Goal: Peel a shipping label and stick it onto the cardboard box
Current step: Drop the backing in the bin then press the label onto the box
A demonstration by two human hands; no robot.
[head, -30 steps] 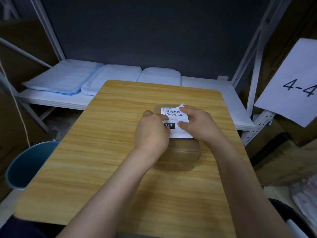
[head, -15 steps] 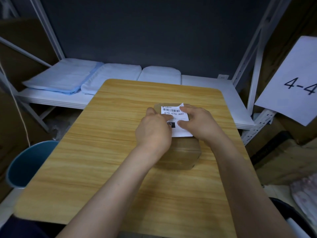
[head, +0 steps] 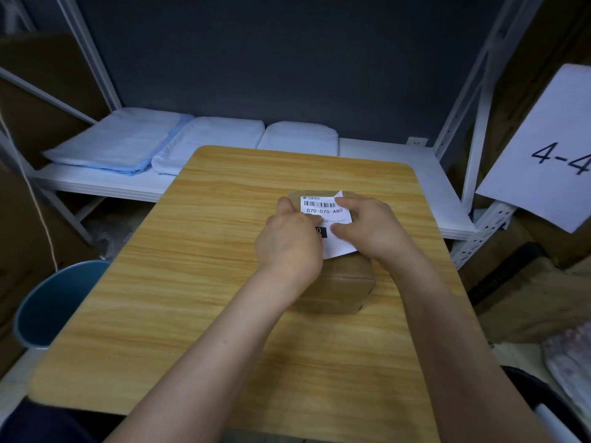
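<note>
Small brown cardboard box sits on light wood-grain table, right of centre. White printed shipping label with barcode and "070-070-A80" lies over the box top, far right corner curled up. Left hand covers label's left edge, fingers curled together on it. Right hand pinches label's right side, thumb on its face, fingers narrow. Blue round bin far left of table.
</note>
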